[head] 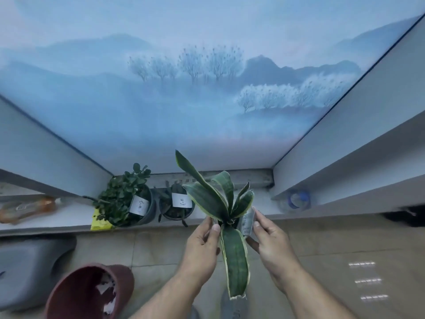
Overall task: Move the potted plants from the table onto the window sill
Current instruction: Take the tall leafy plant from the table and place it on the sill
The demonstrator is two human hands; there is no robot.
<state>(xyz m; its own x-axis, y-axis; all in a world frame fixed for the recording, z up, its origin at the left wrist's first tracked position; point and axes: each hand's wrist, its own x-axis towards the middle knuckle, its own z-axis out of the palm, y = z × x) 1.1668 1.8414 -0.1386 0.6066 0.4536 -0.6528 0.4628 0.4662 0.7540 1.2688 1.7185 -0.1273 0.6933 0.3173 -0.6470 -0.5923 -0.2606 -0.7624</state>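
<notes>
A snake plant (216,199) with long yellow-edged leaves hangs in front of the window sill (69,217), its pot mostly hidden between my hands. My left hand (202,245) grips the pot's left side and my right hand (271,242) grips the right side, over a white label. On the sill stand two potted plants: a bushy small-leaved plant (122,196) in a grey pot at the left and a low dark plant (176,204) in a labelled pot beside it.
A yellow card (99,223) lies under the bushy pot. An orange bottle (27,207) lies on the sill at far left, a clear bottle with a blue cap (296,200) at the right. Below, a dark red bin (89,293) stands on the tiled floor.
</notes>
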